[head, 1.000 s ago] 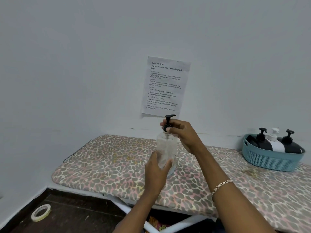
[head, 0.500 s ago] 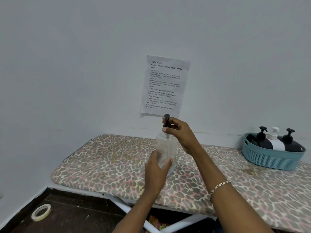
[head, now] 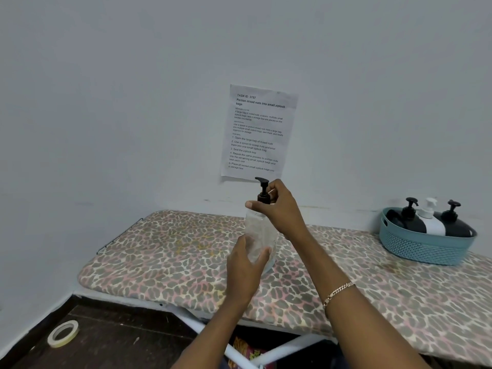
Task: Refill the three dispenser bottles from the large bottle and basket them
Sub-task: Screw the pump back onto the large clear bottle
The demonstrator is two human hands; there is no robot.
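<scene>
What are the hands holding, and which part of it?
A clear pump bottle. The left hand grips its lower body; the right hand pinches the black pump collar at the neck.

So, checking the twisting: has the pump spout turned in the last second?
Yes. The pump spout pointed toward the basket; now it points away from it.

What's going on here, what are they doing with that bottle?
A person is working on a clear bottle at a leopard-print padded board. The left hand grips the bottle's body, and the right hand grips the collar of its black pump top, apparently to twist it. Off to the right, a teal basket already holds three pump bottles, two black and one white.
</scene>
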